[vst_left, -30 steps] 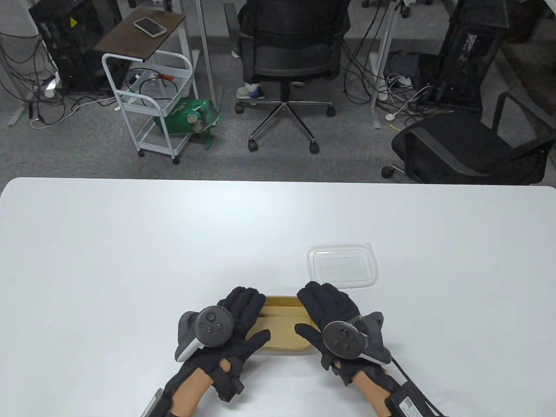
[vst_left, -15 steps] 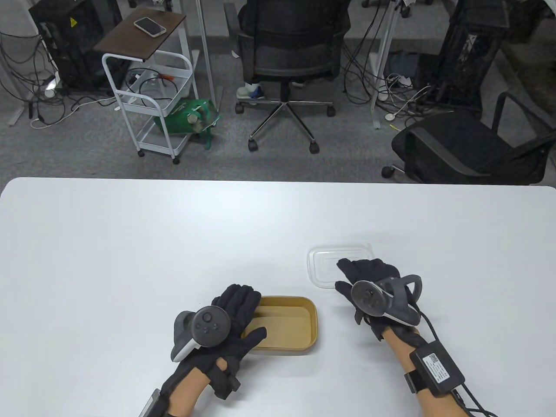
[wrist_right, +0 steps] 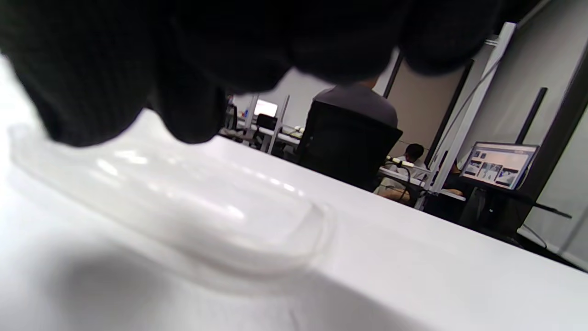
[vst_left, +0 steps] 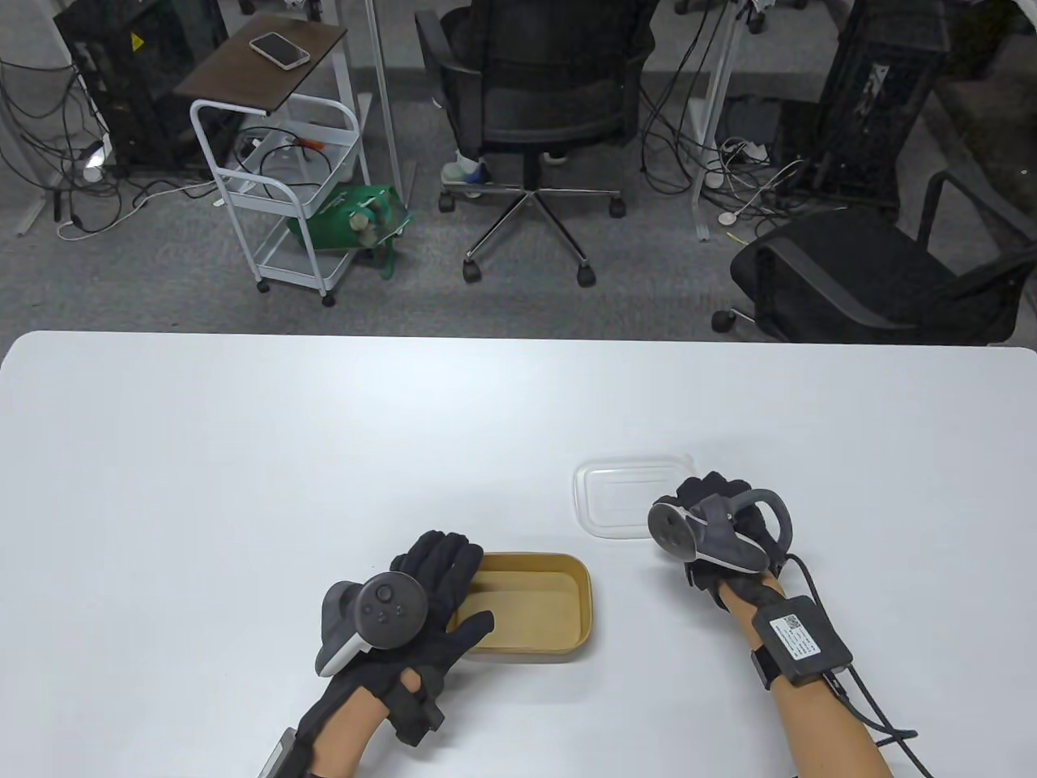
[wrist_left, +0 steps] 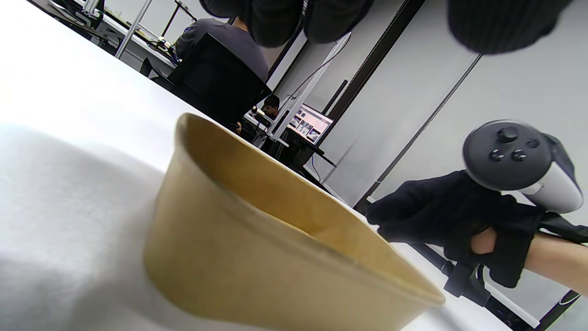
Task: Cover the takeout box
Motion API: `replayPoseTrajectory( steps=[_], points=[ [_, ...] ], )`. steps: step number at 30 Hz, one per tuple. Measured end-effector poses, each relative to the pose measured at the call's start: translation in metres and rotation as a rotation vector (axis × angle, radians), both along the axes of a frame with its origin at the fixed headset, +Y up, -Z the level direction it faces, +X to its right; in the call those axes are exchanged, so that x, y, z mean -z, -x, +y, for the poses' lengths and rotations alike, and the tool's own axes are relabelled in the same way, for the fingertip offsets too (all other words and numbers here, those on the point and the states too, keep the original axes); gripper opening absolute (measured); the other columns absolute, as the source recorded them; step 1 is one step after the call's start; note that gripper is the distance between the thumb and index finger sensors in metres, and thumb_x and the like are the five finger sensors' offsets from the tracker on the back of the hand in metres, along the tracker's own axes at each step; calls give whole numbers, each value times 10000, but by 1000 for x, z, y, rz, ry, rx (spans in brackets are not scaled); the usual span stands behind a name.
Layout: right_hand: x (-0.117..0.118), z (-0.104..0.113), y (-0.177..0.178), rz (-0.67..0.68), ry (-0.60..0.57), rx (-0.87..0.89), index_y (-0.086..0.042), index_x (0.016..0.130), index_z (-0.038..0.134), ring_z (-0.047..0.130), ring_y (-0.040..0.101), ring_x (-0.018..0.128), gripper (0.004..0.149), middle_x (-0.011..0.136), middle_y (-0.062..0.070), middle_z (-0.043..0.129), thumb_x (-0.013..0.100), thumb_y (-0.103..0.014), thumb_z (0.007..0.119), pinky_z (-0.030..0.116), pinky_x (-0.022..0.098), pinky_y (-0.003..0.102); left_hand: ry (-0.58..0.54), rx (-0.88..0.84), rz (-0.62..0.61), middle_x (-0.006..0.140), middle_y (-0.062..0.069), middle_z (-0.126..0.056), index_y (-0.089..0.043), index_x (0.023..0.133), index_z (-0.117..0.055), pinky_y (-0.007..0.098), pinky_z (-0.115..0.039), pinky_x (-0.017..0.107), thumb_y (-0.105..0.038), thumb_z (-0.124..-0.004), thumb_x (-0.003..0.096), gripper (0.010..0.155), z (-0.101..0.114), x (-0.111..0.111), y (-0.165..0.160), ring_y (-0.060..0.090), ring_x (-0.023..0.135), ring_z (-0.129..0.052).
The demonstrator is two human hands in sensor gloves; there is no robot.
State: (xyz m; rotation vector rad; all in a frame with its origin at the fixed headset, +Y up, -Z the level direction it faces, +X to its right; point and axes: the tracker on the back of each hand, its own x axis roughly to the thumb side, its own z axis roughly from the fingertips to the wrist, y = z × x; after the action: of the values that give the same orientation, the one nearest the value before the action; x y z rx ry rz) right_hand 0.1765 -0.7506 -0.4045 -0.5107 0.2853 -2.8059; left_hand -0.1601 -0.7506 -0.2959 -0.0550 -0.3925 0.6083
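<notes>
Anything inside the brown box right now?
The brown box shows only its bare floor. The left hand covers its left end, so that corner is hidden. The clear lid lies apart.

the right hand hides the clear lid's right end; contact unclear.

White table with rounded corners across the foreground; grey carpet beyond. Past the far edge, a black mesh office chair on a chrome star base, someone seated in it. At left, a white wire trolley with a brown top, a phone on it, a green object beside. At right, another black armchair. Cables tangled around desk legs and dark computer towers. A lit monitor against pale walls
</notes>
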Motion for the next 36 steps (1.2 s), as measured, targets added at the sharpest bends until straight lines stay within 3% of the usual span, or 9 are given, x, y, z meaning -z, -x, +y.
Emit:
replayPoseTrajectory(
  steps=[11, 36],
  points=[
    [11, -20, 8, -1, 23, -169, -348, 601, 955, 863, 220, 381, 369, 410, -115, 880, 254, -474, 964, 716, 466, 523, -12, -2, -2, 1183, 56, -349, -276, 1063, -399, 717, -318, 752, -665, -624, 366, 828, 0, -1, 0, 366, 1150, -272],
    [5, -27, 2, 43, -23, -113, -364, 619, 944, 865, 198, 356, 346, 392, -129, 867, 281, -423, 902, 734, 450, 503, -18, -13, 0, 1182, 56, -353, -274, 1063, -398, 715, -320, 753, -662, -625, 368, 828, 1, -1, 0, 369, 1154, -252]
  ],
)
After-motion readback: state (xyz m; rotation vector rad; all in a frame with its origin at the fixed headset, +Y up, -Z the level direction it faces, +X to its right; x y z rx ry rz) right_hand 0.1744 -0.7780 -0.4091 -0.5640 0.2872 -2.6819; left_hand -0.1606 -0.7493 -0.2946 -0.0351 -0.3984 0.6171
